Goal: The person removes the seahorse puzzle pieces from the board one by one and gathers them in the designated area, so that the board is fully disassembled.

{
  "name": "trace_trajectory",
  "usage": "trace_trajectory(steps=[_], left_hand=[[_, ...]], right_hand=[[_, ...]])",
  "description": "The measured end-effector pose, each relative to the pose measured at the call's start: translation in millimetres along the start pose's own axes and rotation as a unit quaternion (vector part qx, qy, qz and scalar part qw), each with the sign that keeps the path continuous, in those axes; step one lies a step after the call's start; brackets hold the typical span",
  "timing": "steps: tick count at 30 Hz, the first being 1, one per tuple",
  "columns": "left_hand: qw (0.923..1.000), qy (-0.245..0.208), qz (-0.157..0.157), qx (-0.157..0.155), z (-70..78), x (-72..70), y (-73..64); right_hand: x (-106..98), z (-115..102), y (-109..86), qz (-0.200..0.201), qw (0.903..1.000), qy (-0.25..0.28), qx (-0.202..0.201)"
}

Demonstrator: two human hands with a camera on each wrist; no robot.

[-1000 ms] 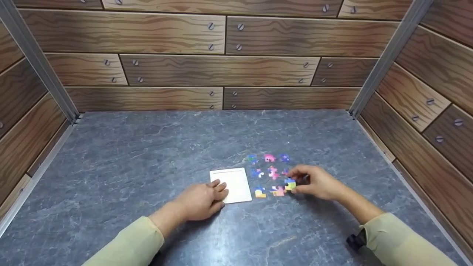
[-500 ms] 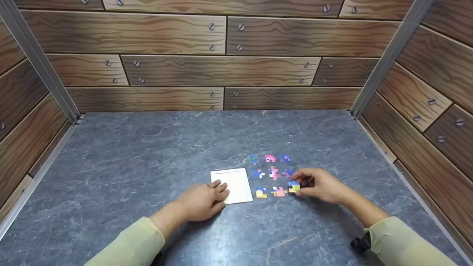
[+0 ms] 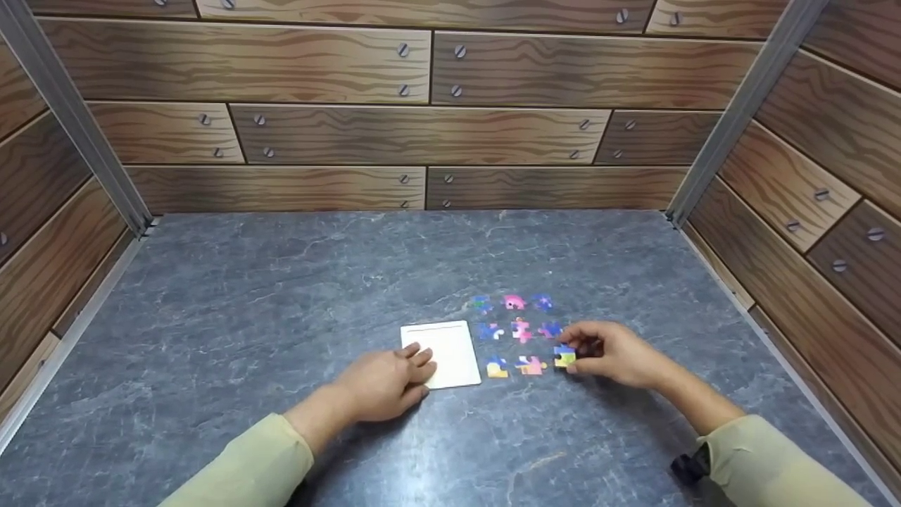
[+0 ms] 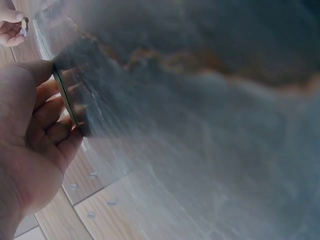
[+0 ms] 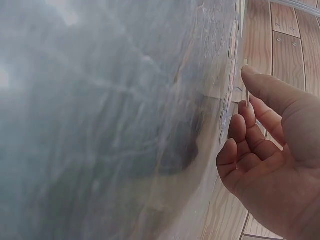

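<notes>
My left hand [image 3: 386,384] rests on the left part of a flat white puzzle tray [image 3: 456,352], fingers laid over its face and thumb by its near edge. In the left wrist view the tray [image 4: 67,97] shows edge-on beside the fingers. My right hand [image 3: 611,352] pinches a blue, yellow and green jigsaw piece [image 3: 564,356] between thumb and fingers. The right wrist view shows that piece as a thin edge [image 5: 247,95] at the thumb tip. Just beyond the right fingertips lies a blue-purple piece [image 3: 550,329].
Several loose jigsaw pieces lie in rows right of the tray, among them a pink one [image 3: 514,302], a pink-red one [image 3: 521,330], a pink-orange one [image 3: 531,365] and a yellow-white one [image 3: 497,367]. Wood-patterned walls [image 3: 415,134] enclose the grey marbled tabletop [image 3: 281,282].
My right hand has shifted a little to the right with the pinched piece, away from the pink-orange piece. The blue-purple piece shows more fully. My left hand stays on the tray.
</notes>
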State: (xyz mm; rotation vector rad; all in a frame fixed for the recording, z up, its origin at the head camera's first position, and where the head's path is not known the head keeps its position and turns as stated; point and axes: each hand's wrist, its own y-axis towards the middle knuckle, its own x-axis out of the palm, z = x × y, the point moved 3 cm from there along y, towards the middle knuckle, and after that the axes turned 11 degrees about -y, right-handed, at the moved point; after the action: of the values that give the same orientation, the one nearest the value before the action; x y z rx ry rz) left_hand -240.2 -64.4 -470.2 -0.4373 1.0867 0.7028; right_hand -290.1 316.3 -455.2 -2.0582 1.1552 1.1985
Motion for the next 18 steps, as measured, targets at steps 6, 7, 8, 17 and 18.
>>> trace_trajectory(steps=[6,7,8,17,18], left_hand=[[1.0,-0.001,0.002,0.006,1.0,0.3,-0.3],[1.0,-0.002,0.003,0.006,1.0,0.2,-0.5],[1.0,-0.002,0.003,0.008,1.1,0.1,-0.6],[0.9999,-0.001,0.006,0.013,2.5,-2.2,-0.5],[0.9999,-0.002,0.005,0.012,2.4,-2.1,-0.6]], right_hand=[[2.5,4.5,-1.6,0.0,1.0,-0.002,-0.004],[3.1,5.2,-1.6,-0.001,1.0,0.001,-0.006],[3.9,5.9,-1.6,-0.003,1.0,0.004,-0.008],[6.5,7.8,-1.7,0.0,0.9996,0.015,-0.023],[6.7,7.7,-1.7,0.0,0.9996,0.017,-0.024]])
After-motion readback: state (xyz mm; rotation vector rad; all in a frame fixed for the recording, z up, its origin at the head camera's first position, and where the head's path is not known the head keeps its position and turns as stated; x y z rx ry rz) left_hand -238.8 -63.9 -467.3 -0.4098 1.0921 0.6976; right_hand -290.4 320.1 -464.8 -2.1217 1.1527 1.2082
